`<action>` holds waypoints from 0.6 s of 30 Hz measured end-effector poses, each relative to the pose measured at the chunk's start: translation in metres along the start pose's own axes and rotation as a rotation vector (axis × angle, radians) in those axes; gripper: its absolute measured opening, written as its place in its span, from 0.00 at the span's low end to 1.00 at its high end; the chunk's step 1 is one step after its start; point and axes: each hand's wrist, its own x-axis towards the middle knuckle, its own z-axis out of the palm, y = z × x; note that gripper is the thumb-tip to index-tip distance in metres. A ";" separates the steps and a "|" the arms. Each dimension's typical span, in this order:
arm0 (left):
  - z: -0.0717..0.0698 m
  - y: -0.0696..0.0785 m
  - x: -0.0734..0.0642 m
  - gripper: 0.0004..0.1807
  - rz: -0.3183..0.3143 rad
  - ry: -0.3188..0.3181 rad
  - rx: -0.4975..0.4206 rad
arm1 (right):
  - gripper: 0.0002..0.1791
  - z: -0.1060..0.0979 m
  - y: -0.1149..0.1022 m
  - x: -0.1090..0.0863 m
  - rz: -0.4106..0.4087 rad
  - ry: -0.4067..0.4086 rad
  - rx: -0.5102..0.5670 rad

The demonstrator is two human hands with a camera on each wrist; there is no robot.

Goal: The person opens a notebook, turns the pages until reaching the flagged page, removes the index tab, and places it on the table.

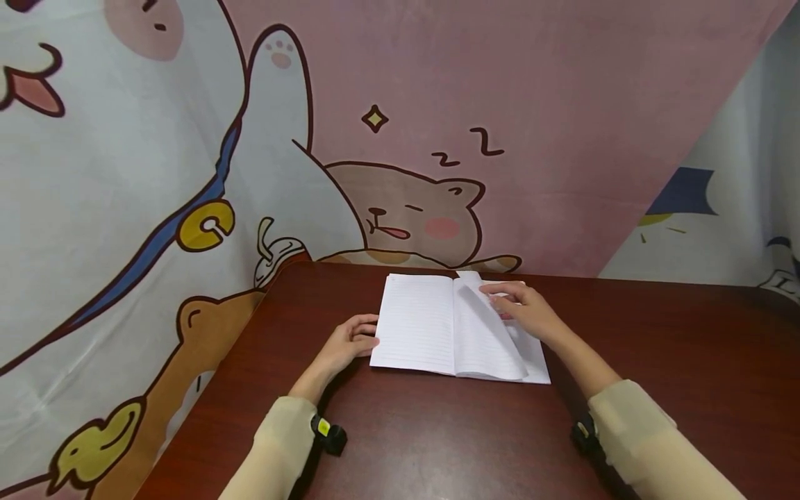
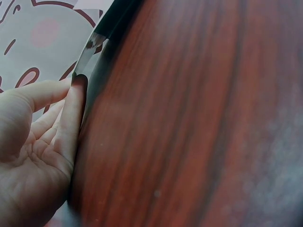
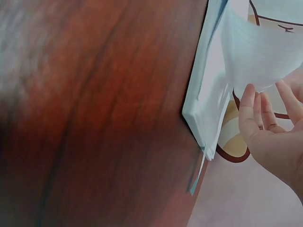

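A lined notebook (image 1: 415,323) lies spread on the table, its left page flat and blank. On the right half, a loose-standing page (image 1: 490,333) is lifted and curves toward the spine. The right hand (image 1: 521,305) is at the upper part of this page; in the right wrist view its fingertips (image 3: 250,89) touch the curved page's edge, thumb apart from the fingers. At the notebook's left edge the left hand (image 1: 346,344) holds on, its thumb on the edge and a finger along the table side in the left wrist view. A small pink patch shows beneath the right hand.
The dark red-brown wooden table (image 1: 400,430) carries the notebook near its far edge. Behind it hangs a cartoon-printed cloth (image 1: 550,104). A thin pale strip (image 3: 201,175) sticks out from the notebook's end. Black devices (image 1: 331,436) sit at both wrists.
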 end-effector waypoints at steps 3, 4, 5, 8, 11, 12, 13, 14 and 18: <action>0.000 -0.001 0.000 0.28 0.003 0.001 -0.004 | 0.18 0.004 0.002 0.001 -0.018 -0.004 0.045; 0.000 0.000 0.000 0.28 0.003 0.002 -0.005 | 0.17 0.005 0.003 0.001 -0.017 -0.005 0.056; 0.001 0.000 0.001 0.28 0.001 0.004 -0.004 | 0.17 0.006 0.004 0.001 -0.017 -0.004 0.062; 0.001 0.000 0.001 0.28 -0.002 0.004 -0.007 | 0.17 0.008 0.004 0.001 0.005 -0.011 0.066; 0.001 0.000 0.001 0.28 -0.006 0.004 -0.008 | 0.18 0.010 0.004 0.002 0.040 -0.002 0.033; 0.001 0.000 0.001 0.28 -0.006 0.004 -0.007 | 0.18 0.011 0.005 0.003 0.053 0.000 0.022; 0.001 0.000 0.001 0.28 -0.005 0.004 -0.007 | 0.18 0.012 0.005 0.003 0.061 0.003 0.011; 0.001 0.000 0.001 0.28 -0.004 0.003 -0.005 | 0.18 0.013 0.006 0.004 0.069 0.005 0.000; 0.001 0.000 0.000 0.28 -0.003 0.003 -0.003 | 0.18 0.017 0.007 0.006 0.086 0.011 -0.046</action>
